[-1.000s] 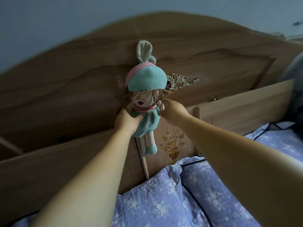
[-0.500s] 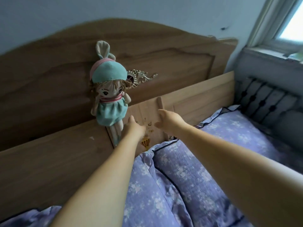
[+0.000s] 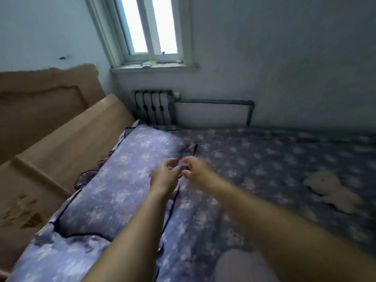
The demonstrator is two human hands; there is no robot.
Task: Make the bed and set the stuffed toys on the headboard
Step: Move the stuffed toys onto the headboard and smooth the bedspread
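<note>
Both arms reach out over the bed. My left hand [image 3: 165, 175] and my right hand [image 3: 198, 169] hover close together above the right edge of a lilac floral pillow [image 3: 122, 180], fingers curled apart, holding nothing. The wooden headboard [image 3: 50, 127] runs along the left, with its taller back panel behind it. A pale pink stuffed toy [image 3: 333, 192] lies blurred on the floral bedspread [image 3: 264, 159] at the right. The doll in the teal dress is out of view.
A window [image 3: 150, 27] with a cluttered sill is in the far wall. Below it stand a dark radiator [image 3: 152, 107] and a pipe running right. Something lilac-grey, perhaps my knee [image 3: 242, 265], sits at the bottom edge.
My hands have let go of the teal doll on the headboard and drawn back over the pillow. My view has swung right, from the headboard to the window and bed.
</note>
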